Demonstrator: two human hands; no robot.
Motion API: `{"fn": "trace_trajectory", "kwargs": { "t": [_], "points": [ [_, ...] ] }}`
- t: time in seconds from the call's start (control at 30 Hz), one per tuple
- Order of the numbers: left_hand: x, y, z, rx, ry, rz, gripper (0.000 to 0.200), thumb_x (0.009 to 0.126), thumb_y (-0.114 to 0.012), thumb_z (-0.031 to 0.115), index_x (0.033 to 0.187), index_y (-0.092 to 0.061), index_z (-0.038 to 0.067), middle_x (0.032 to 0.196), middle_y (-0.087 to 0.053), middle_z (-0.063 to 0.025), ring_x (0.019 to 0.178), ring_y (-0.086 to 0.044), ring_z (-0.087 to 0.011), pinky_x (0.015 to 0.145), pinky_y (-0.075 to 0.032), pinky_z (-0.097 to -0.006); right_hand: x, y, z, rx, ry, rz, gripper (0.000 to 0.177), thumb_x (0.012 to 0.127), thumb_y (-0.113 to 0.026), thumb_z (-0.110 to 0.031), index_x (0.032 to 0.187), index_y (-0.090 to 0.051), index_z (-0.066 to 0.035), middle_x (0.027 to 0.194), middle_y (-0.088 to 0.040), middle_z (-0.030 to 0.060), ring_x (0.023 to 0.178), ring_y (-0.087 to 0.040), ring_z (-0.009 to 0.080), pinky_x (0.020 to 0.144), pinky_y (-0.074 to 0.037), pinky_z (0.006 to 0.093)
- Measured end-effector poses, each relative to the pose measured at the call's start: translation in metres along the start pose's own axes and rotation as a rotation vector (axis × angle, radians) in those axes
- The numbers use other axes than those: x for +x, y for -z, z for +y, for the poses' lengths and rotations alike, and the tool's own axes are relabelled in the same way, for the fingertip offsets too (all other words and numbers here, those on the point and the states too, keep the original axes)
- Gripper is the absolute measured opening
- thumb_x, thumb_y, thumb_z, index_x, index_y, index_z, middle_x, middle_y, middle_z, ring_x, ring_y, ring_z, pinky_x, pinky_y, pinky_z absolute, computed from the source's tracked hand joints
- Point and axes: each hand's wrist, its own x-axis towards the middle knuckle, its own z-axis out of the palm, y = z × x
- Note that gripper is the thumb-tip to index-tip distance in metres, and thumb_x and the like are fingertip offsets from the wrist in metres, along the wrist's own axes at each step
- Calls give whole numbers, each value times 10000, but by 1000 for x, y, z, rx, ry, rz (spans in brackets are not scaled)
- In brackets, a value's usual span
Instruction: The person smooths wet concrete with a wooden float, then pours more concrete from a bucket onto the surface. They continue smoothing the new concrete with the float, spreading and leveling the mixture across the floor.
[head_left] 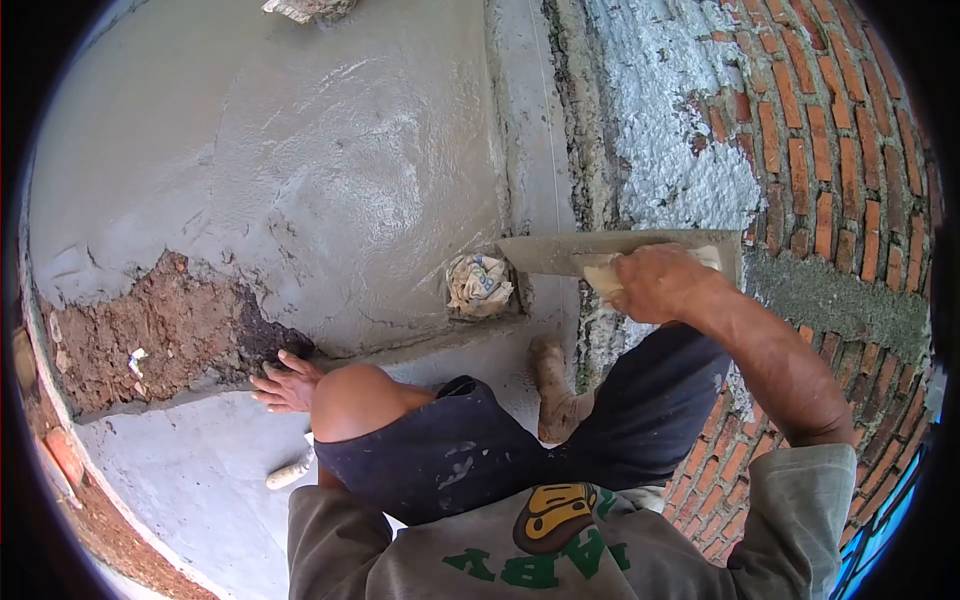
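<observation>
My right hand [660,283] is wrapped around the pale handle of a long flat plastering trowel [560,253]. The trowel's narrow end reaches left to a crumpled printed bag [478,285] lodged at the corner of the wet cement floor [330,200]. Its wide end lies towards the brick wall. My left hand [287,383] rests with fingers spread on the ledge beside my knee, at the edge of a bare soil patch [160,335]. Nothing is in it. A tool with a pale handle [290,472] lies on the grey ledge below that hand, partly hidden by my leg.
A brick wall [820,150] rises on the right, partly coated with whitish plaster [670,130]. A taut string runs along the raised cement strip [535,120] beside it. Another crumpled lump [308,8] sits at the top edge. My bare foot [555,395] stands near the wall.
</observation>
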Motion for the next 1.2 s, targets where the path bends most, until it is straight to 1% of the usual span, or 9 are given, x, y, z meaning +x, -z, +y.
{"fn": "trace_trajectory", "kwargs": {
  "t": [0.23,0.3,0.6,0.73,0.83,0.97,1.03,1.13,1.2],
  "points": [
    [1,11,6,45,-13,-83,667,949,-359,645,1341,-520,130,1552,-279,-108,1463,-143,-357,1146,-142,-582,61,27,33,-158,158,479,500,912,-581,-415,1215,-572,-18,1028,-676,219,1052,-626,370,950,-458,461],
    [-1,15,0,55,-19,-110,678,946,-359,651,1354,-508,130,1557,-265,-113,1464,-135,-359,1147,-138,-581,96,51,31,-54,152,353,507,927,-561,-417,1264,-550,-39,1074,-667,210,1074,-612,375,957,-451,469],
    [6,-4,-27,90,-167,-112,765,919,-396,677,1445,-410,121,1589,-183,-127,1470,-83,-378,1143,-122,-596,289,74,6,87,444,625,490,972,-496,-400,1319,-530,-55,1267,-585,177,1253,-500,331,1072,-384,436],
    [13,27,-46,-104,-319,-271,687,942,-485,561,1451,-408,106,1573,-227,-154,1458,-119,-403,1177,-130,-517,309,96,8,104,494,661,421,1008,-448,-346,1256,-538,-17,1282,-553,198,1233,-501,351,1063,-390,439],
    [16,65,-43,-278,-335,-444,598,957,-561,395,1426,-424,50,1495,-364,-203,1405,-287,-379,1150,-238,-438,300,65,6,-30,747,1196,308,980,-495,-230,1196,-562,-20,1229,-543,170,1144,-549,339,1008,-434,455],
    [23,130,-21,-375,-250,-760,546,958,-582,303,1402,-449,16,1413,-484,-204,1325,-443,-324,1100,-335,-382,266,-1,-7,382,1057,287,232,900,-509,-85,1076,-632,3,1051,-655,196,1005,-635,330,870,-501,461],
    [29,155,-21,-287,-297,-836,547,950,-593,289,1407,-446,25,1405,-492,-208,1327,-449,-320,1094,-351,-385,292,-42,-15,525,927,-74,239,845,-522,-46,1031,-654,29,915,-678,235,891,-663,349,801,-515,438],
    [34,203,-15,-143,-317,-870,539,947,-580,287,1406,-451,36,1365,-523,-232,1297,-487,-330,1068,-392,-395,325,-74,-35,679,707,-451,241,810,-503,-15,984,-669,-1,891,-684,188,821,-669,274,724,-506,418],
    [42,213,-13,-144,-248,-834,537,951,-569,291,1404,-448,29,1350,-533,-239,1281,-502,-333,1045,-417,-396,331,-79,-49,282,804,-309,242,788,-510,-42,949,-688,-4,889,-683,207,824,-672,304,743,-511,426]
  ]
}}
